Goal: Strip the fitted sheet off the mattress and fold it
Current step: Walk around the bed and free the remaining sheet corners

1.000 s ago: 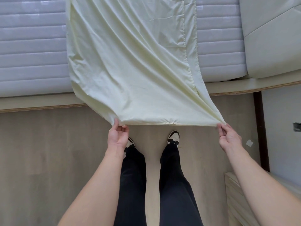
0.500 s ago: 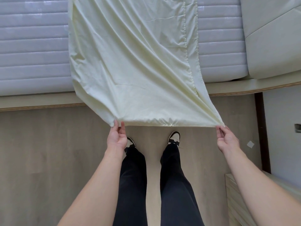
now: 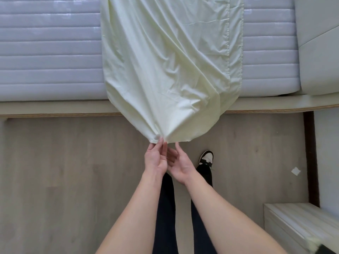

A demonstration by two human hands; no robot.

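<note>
Where hands [image 3: 156,158] meet, sheet [image 3: 165,70] edge bunched.

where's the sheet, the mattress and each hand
sheet [image 3: 165,70]: head view, on its wrinkled middle.
mattress [image 3: 51,57]: head view, bare quilted top.
left hand [image 3: 156,158]: head view, its palm.
right hand [image 3: 180,162]: head view, its open palm.

Fitted sheet [image 3: 165,70]: 1, pale yellow.
Mattress [image 3: 49,57]: 1, grey, ribbed.
Bed frame edge [image 3: 55,109]: 1.
Cushioned panel [image 3: 319,43]: 1, cream, at 2 o'clock.
Hands: 2, left hand [image 3: 156,159], right hand [image 3: 180,165].
Forearms: 2, bare.
Legs in black trousers [image 3: 166,208]: 2.
Shoes visible: 1, black-and-white [image 3: 207,158].
Paper scrap [image 3: 295,171] on floor [image 3: 64,171]: 1, at 3 o'clock.
Slatted white unit [image 3: 297,222]: 1, at 4 o'clock.
</note>
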